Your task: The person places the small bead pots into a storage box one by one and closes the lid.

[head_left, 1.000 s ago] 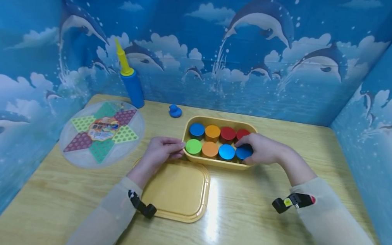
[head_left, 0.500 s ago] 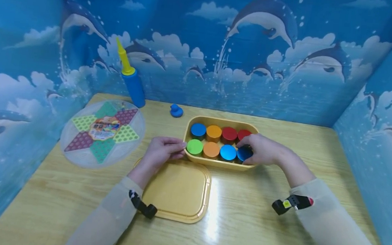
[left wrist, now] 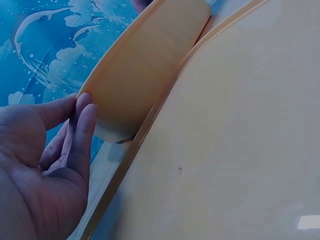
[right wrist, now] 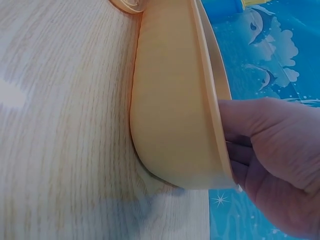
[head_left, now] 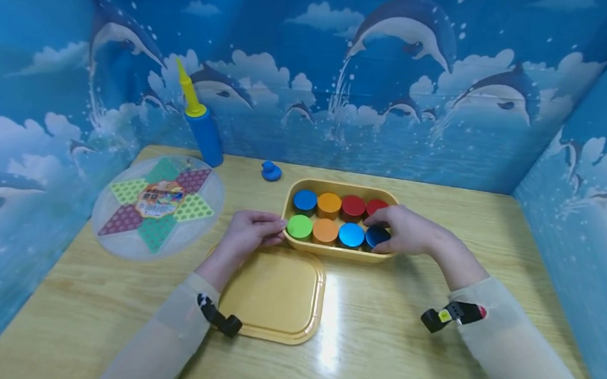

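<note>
A yellow rectangular tub (head_left: pixel 330 251) with rounded corners stands on the table. Inside it, two rows of round pots show coloured tops, among them a green one (head_left: pixel 299 227), a light orange one (head_left: pixel 325 231) and a bright blue one (head_left: pixel 350 235). My left hand (head_left: pixel 251 233) pinches the tub's left rim between thumb and fingers, as the left wrist view also shows. My right hand (head_left: pixel 408 230) reaches over the right rim, its thumb and fingers around the dark blue pot (head_left: pixel 377 237) in the front right corner. In the right wrist view the tub wall (right wrist: pixel 175 100) hides that pot.
A flat yellow lid (head_left: pixel 272 295) lies in front of the tub, partly under my left wrist. To the left are a round clear-rimmed star game board (head_left: pixel 158 207) and a blue pump with a yellow nozzle (head_left: pixel 205 136). A blue toy duck (head_left: pixel 271 171) sits behind.
The top of the dark blue pot looks darker than a second ago. Both hands stay almost in place, and the head view shifts only slightly.
</note>
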`<state>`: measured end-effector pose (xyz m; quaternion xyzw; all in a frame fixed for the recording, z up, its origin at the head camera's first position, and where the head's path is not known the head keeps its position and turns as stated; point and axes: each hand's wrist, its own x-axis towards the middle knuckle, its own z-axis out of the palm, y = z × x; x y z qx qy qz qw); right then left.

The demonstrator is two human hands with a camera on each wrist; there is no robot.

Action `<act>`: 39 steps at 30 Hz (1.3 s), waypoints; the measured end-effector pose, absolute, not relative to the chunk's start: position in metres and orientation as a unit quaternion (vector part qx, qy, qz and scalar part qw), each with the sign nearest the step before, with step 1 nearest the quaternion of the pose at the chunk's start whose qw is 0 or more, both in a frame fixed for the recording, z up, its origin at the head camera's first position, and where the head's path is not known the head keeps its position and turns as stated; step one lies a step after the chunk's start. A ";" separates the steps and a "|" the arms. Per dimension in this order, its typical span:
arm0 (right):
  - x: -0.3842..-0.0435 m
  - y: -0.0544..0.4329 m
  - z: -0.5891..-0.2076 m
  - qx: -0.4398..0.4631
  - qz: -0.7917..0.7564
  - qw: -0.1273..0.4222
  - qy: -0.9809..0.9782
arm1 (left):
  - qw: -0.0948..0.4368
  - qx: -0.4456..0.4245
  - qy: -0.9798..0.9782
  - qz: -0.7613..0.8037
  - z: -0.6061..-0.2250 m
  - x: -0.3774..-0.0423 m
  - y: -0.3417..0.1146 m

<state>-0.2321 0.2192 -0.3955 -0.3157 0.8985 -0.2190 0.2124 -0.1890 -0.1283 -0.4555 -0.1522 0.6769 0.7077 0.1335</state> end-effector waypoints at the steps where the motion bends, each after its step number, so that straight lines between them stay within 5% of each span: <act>1: -0.232 0.220 -0.395 -0.313 -0.224 0.212 0.898 | 0.133 -0.152 0.676 0.708 -0.455 -0.189 -0.128; 39: -0.185 0.267 -0.353 -0.192 -0.386 0.103 0.896 | 0.190 -0.015 0.743 0.641 -0.405 -0.176 -0.186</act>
